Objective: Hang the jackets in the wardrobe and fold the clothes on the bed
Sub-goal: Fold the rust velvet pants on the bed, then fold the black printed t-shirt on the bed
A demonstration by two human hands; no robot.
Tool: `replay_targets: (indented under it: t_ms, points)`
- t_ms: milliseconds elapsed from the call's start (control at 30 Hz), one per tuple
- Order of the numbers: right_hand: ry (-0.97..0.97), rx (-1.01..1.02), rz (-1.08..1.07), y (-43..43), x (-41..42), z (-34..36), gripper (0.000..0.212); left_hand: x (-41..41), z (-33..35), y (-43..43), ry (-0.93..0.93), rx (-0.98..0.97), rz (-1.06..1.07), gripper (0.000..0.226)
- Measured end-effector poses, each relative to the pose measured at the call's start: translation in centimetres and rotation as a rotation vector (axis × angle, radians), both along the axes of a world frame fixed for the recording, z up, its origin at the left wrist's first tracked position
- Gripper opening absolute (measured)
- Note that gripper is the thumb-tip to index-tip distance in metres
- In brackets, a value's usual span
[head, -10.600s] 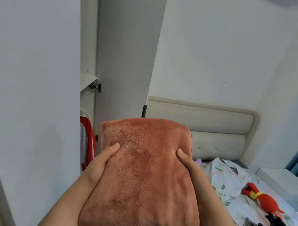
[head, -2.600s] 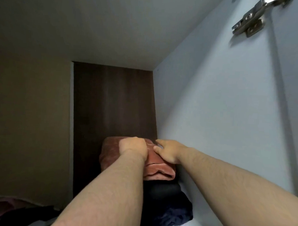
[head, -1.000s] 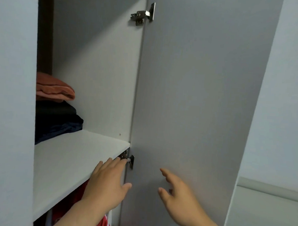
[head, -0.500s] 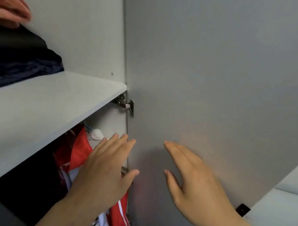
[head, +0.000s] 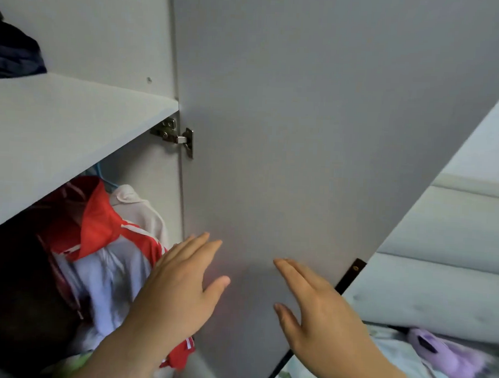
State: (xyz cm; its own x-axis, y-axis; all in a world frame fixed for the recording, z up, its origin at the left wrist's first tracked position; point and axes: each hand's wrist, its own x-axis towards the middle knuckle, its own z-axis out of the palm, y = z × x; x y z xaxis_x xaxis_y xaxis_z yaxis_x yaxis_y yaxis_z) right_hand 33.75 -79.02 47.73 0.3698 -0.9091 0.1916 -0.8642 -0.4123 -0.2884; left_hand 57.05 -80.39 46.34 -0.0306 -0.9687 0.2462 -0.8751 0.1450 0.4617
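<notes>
The wardrobe stands open, its grey door [head: 302, 119] swung out in front of me. A red and white jacket [head: 103, 245] hangs below the white shelf [head: 59, 129], with a cream garment [head: 138, 209] behind it. Dark folded clothes [head: 14, 53] lie on the shelf at the top left. My left hand [head: 181, 288] is held out with straight fingers in front of the jacket. My right hand [head: 314, 306] is held out flat near the door's inner face. Neither hand holds anything.
A metal hinge [head: 175, 135] joins door and cabinet under the shelf. To the right are the padded headboard [head: 438, 282] and the bed with patterned bedding [head: 392, 360] and a purple plush toy [head: 446, 357].
The folded rust-coloured blanket has gone from my hands onto the stack on the shelf. My view has since dropped and turned right; both empty hands have lowered in front of the door.
</notes>
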Motion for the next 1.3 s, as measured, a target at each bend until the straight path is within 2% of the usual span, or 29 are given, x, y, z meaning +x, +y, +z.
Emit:
replay_targets:
  t_ms: [133, 367, 600, 833, 1067, 1300]
  points:
    - [-0.037, 0.088, -0.126, 4.1, -2.6, -1.0, 0.067, -2.0, -0.4, 1.4, -0.022, -0.019, -0.136, 0.06]
    - [-0.06, 0.014, -0.377, 11.2, -7.5, -1.2, 0.064, -6.3, -1.3, 4.4, -0.112, 0.022, -0.306, 0.067]
    - [-0.059, 0.09, -0.541, 14.8, -13.1, -3.3, 0.062, -11.7, -1.5, 6.4, -0.125, 0.051, -0.507, 0.067]
    - [-0.09, 0.152, -0.686, 14.7, -17.9, -5.2, 0.063, -18.9, -2.4, 3.1, -0.183, 0.092, -0.722, 0.069]
    - [-0.037, 0.225, -0.772, 15.8, -21.1, -4.8, 0.063, -25.3, -3.8, -0.8, -0.19, 0.188, -0.901, 0.073]
    - [-0.083, 0.234, -1.0, 20.2, -22.3, -4.9, 0.064, -30.3, -5.1, -1.5, -0.242, 0.216, -1.083, 0.073]
